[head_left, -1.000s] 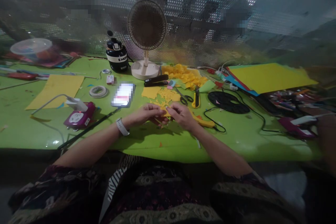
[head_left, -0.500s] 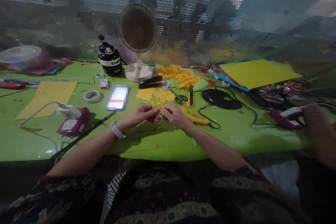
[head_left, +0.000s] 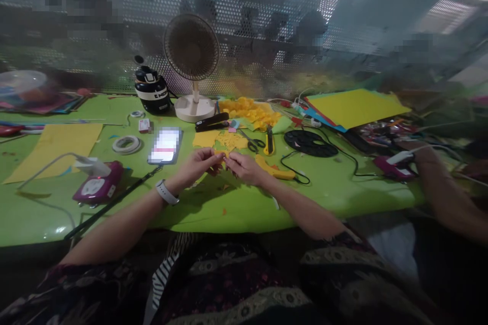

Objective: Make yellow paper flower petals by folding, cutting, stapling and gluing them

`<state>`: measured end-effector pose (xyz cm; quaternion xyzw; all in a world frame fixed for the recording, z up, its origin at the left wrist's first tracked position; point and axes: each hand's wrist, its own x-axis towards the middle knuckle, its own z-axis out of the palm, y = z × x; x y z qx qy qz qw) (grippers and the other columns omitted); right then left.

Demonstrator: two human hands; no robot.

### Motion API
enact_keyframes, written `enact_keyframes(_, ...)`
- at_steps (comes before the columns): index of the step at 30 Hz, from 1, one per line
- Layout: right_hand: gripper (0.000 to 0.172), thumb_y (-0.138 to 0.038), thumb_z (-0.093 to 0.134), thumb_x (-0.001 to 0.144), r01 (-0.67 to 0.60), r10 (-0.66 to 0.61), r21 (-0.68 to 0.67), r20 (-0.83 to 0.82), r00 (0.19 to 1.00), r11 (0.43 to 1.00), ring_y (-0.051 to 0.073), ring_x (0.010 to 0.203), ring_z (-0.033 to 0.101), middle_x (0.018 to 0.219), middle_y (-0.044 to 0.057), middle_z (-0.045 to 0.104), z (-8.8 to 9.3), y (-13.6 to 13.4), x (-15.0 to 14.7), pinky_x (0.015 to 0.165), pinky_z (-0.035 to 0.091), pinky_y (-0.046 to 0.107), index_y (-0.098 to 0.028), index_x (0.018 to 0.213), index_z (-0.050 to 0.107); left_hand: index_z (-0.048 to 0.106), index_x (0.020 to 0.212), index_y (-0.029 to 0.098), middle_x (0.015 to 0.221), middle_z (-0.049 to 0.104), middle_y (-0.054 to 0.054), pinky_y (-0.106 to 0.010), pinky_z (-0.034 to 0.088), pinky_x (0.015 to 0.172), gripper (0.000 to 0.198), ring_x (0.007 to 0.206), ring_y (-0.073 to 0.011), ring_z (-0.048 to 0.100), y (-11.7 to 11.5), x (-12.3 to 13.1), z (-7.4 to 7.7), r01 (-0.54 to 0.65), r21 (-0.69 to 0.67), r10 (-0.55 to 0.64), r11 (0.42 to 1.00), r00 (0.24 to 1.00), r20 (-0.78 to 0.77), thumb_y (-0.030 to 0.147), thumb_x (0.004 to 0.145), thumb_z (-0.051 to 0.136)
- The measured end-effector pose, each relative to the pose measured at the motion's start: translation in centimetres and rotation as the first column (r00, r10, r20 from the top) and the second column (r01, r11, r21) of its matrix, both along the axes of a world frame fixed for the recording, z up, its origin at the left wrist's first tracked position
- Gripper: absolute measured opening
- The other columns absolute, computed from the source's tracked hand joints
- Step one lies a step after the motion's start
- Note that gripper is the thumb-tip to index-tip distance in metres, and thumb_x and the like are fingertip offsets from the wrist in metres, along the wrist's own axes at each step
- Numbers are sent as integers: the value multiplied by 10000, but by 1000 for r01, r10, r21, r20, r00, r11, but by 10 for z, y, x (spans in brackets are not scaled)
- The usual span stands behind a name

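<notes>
Green-covered table (head_left: 236, 213) is running across the view, perforated screen (head_left: 247, 35) is standing behind the desk fan (head_left: 192, 53); both hands are meeting on the near side of the fan, a bit right of its base; left hand (head_left: 202, 163) is pinching thumb to curled fingers, right hand (head_left: 246, 167) is mirroring it, both nearly closed; between the fingertips they are gripping a small orange-yellow paper piece (head_left: 221, 154); piece is sitting near-right of the fan base, seemingly held above the table; it is lying right at both sets of fingertips, so neither hand is nearer; visible sliver is running roughly left-right, hand to hand, across the fan's front; fingers are covering the rest, so can't tell the full long axis or where its ends are pointing.

Yellow paper scraps (head_left: 231, 139) are lying between fan and hands; black stapler (head_left: 208, 123) is resting just near-right of the fan base; petal-like yellow cuttings (head_left: 249, 111) are lying heaped beside it; scissors (head_left: 255, 145), yellow utility knife (head_left: 270, 144) and yellow glue gun (head_left: 280, 172) are lying near-right of the fan; smartphone (head_left: 165, 145) is glowing near-left; another person's forearm (head_left: 446, 188) is reaching in, well right of the fan.
</notes>
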<state>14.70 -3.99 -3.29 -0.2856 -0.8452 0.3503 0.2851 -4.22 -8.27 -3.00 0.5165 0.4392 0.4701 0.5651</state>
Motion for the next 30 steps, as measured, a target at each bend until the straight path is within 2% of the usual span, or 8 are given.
enact_keyframes(4,364,-473,512,949,61,-58,-72,42,997,996,129,532,534,590,-19,558,20,21,13,560,423,265,-205,702,539,567,695,151,635,645,2,-202,491,527,467,538,-84,598,5,-3,-2,-82,14,82,997,996,22,546,694,817)
enact_keyframes(7,262,-405,566,920,237,-224,-44,194,955,971,138,577,601,691,20,660,40,58,32,579,452,263,-188,777,594,572,717,152,628,647,3,-201,482,530,454,530,-81,593,10,-8,-3,-133,18,132,991,991,37,538,708,811)
enact_keyframes(8,229,-371,572,912,308,-305,38,298,904,950,137,595,606,708,29,676,45,72,38,583,444,255,-180,791,608,575,727,152,633,651,2,-202,484,538,449,537,-83,601,11,-9,-4,-148,16,148,989,988,44,536,713,808)
enact_keyframes(10,185,-320,578,893,316,-394,236,585,709,919,142,705,635,789,42,713,49,98,47,636,440,238,-172,801,641,585,756,150,682,684,-16,-203,489,559,446,590,-99,644,12,-11,-4,-172,9,171,985,984,57,540,724,799)
enact_keyframes(14,201,-304,725,736,293,-342,213,785,517,932,183,668,641,627,56,681,40,128,51,588,418,243,-145,631,661,596,811,147,842,748,-80,-205,467,559,474,726,-155,717,12,-11,-4,-168,12,168,986,985,32,587,745,761)
enact_keyframes(18,246,-353,763,655,308,-296,182,877,379,934,233,720,677,628,83,687,27,139,43,616,468,261,-119,707,706,598,803,146,852,751,-90,-210,454,556,505,734,-169,724,13,-12,-5,-162,21,162,987,987,13,621,733,753)
enact_keyframes(23,258,-345,757,658,352,-186,51,913,362,935,208,663,683,651,67,693,23,147,38,597,519,259,-113,761,713,632,851,139,890,746,-85,-202,440,519,409,674,-143,712,16,-13,-9,-156,-38,158,987,986,56,509,763,783)
enact_keyframes(30,176,-241,747,647,363,-167,-28,854,493,931,176,592,634,547,37,613,39,153,49,538,479,240,-137,577,623,627,789,110,791,712,-37,-220,540,675,201,776,-135,725,19,-13,-12,-107,-139,135,985,967,215,189,768,810)
